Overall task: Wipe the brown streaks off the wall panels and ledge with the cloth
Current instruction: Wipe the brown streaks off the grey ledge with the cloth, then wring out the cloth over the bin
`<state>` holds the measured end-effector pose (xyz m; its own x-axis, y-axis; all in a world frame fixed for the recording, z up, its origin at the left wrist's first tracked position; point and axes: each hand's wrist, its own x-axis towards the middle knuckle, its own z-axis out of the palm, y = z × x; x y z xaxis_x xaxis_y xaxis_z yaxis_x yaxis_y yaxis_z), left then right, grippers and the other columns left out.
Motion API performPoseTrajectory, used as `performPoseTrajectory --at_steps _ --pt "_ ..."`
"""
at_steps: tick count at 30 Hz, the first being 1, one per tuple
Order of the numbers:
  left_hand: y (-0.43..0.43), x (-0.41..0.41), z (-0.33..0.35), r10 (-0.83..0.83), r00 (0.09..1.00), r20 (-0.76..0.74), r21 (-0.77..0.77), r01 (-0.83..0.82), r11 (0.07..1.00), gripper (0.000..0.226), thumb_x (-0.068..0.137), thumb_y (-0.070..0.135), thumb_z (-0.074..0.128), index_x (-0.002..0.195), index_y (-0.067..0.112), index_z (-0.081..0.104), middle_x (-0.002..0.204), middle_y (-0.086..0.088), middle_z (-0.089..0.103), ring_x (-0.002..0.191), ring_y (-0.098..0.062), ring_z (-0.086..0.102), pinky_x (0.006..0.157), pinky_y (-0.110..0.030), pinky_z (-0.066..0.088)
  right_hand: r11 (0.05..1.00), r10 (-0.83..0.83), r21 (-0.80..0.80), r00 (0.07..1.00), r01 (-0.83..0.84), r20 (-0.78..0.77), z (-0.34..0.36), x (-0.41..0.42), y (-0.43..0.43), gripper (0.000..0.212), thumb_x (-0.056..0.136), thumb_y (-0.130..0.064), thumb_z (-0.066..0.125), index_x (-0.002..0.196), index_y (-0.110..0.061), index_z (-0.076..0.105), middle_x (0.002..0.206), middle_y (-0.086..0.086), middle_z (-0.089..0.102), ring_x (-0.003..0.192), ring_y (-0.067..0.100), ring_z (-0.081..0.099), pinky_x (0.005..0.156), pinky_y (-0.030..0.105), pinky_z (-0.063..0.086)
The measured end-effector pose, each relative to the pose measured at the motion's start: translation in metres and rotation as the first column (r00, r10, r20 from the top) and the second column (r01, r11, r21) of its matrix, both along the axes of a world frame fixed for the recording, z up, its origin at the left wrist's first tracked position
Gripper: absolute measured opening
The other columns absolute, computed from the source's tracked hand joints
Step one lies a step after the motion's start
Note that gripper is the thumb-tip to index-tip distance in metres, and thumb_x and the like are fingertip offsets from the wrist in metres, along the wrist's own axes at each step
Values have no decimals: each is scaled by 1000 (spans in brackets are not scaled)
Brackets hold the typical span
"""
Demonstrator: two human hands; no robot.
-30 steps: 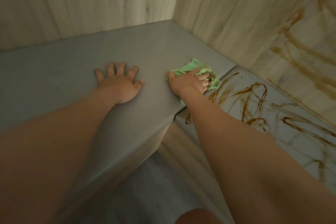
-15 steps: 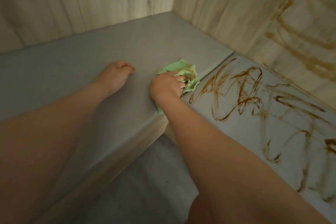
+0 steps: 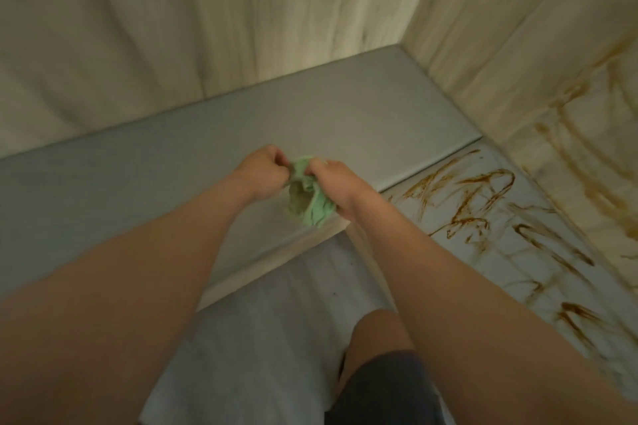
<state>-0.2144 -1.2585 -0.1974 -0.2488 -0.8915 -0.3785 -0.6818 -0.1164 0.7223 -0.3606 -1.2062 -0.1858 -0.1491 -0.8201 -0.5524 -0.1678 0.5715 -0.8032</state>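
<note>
Head view: both hands meet above the front edge of the ledge [image 3: 138,165], with the green cloth [image 3: 309,200] bunched between them and lifted clear of the surface. The left hand [image 3: 264,172] has its fingers curled and pinches the cloth's upper edge. The right hand [image 3: 331,183] is closed round the rest of the bunch, which hangs below it. The side of the cloth turned toward the camera looks dull and brownish, so holding it up between two hands is most likely a way to refold it and bring a cleaner face outward before wiping again.

The grey part of the ledge under the hands shows no marks. Past a seam to the right, the paler part of the ledge [image 3: 448,252] carries looping brown streaks [image 3: 483,189] over most of its surface. The right wall panel [image 3: 569,114] above it has fainter brown smears running down toward the ledge. The back wall panel [image 3: 207,27] looks unmarked. Judged from this, most of the wiping lies ahead, and the cloth sits near the first streaks, just left of the seam.

No bucket, basin or other container shows, so the cloth alone has to take up the dirt, and a soiled face could smear it about rather than lift it.

Below the arms lie the pale floor [image 3: 276,321] and a bent knee in dark shorts [image 3: 383,386], which suggests the person is crouched close in to the corner
</note>
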Motion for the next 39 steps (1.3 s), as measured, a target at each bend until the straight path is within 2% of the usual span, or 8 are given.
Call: performPoseTrajectory --at_steps 5,14,19,25,28,31,34,39 --pt "26 41 94 -7 998 -60 41 10 999 14 88 5 65 91 18 63 87 -4 67 81 -22 61 67 -27 46 998 -60 50 970 50 236 87 18 18 32 98 -16 38 91 -7 68 77 13 66 69 25 62 66 33 53" --pt "91 88 234 10 984 -179 36 -4 999 65 90 21 79 146 20 45 135 -3 44 116 -18 50 84 -21 39 986 -55 164 881 -26 469 231 56 54 34 101 -23 34 112 -12 65 104 17 67 89 29 66 103 58 48" --pt "100 94 266 -51 999 3 41 51 998 40 93 31 74 131 26 64 136 -2 58 125 -19 53 93 -23 35 964 127 150 877 -219 463 257 46 56 27 102 -25 44 108 -11 66 101 15 73 91 25 72 98 54 54" --pt "150 89 272 175 984 24 92 -176 980 17 96 26 69 112 20 70 112 0 65 107 -16 58 85 -25 38 904 295 157 844 -399 449 245 49 65 31 100 -29 44 104 -13 70 107 16 72 91 24 70 86 42 56" --pt "188 101 280 410 911 -49 126 -401 907 14 96 21 60 89 12 68 82 -4 66 75 -16 56 65 -22 42 836 401 157 780 -526 481 250 62 79 37 101 -34 46 85 -16 74 88 11 73 80 23 70 77 36 56" --pt "225 119 291 622 783 -34 101 -616 781 24 101 20 48 79 15 55 67 1 48 62 -14 41 49 -18 31 712 566 109 658 -694 496 255 86 97 39 95 -40 59 114 -8 71 108 17 72 95 28 69 85 41 56" --pt "267 144 294 755 654 -36 78 -752 655 24 103 22 46 86 11 57 75 -4 53 72 -21 47 60 -29 38 616 691 51 570 -786 445 258 117 120 51 86 -29 76 127 -5 58 111 17 71 95 26 71 79 42 61" --pt "363 190 296 849 527 -30 41 -848 528 24 105 34 52 102 13 65 85 -5 62 79 -21 57 72 -35 46 454 886 -74 441 -888 146 259 178 173 16 97 -26 70 106 -13 72 96 5 78 91 22 75 80 39 61"
